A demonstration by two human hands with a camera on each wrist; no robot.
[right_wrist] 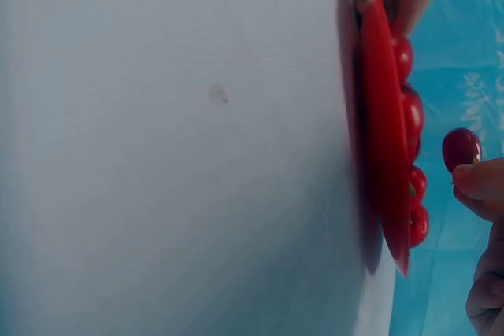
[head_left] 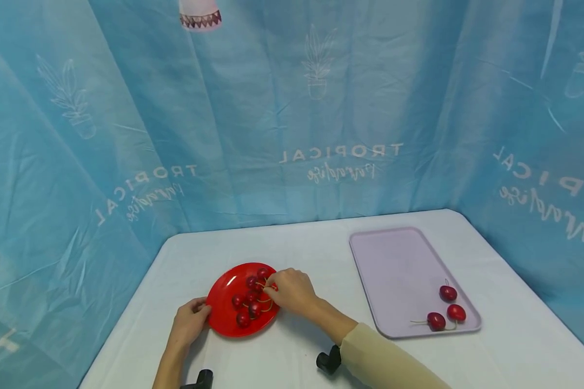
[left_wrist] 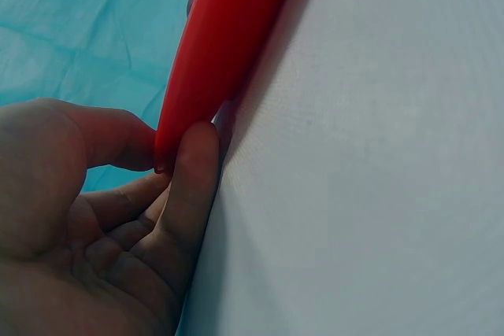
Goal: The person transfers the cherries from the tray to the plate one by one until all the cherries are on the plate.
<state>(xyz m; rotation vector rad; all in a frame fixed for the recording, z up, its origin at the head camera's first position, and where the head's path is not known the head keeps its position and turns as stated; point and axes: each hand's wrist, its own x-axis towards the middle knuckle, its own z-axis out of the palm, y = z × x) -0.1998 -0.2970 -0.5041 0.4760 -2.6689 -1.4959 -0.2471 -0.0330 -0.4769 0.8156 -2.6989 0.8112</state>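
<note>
Left hand (head_left: pixel 190 321) pinches rim of red plate (head_left: pixel 222 302) bearing cherries (head_left: pixel 255 309), right hand (head_left: pixel 292 292) pinches one cherry (right_wrist: pixel 460 147) above it, lilac tray (head_left: pixel 399 270) well apart.

A plate (head_left: pixel 221 302) bearing cherries (head_left: pixel 254 309) is set on the left of the desk (head_left: pixel 316 248), its left rim held by the left hand (head_left: pixel 188 322). Above its right side, a cherry (right_wrist: pixel 461 149) is held by the right hand (head_left: pixel 292 292). On the right, a tray (head_left: pixel 394 270) is placed, three cherries (head_left: pixel 456 313) grouped toward its near right corner. At the far side, a curtain (head_left: pixel 253 189) is hung.
</note>
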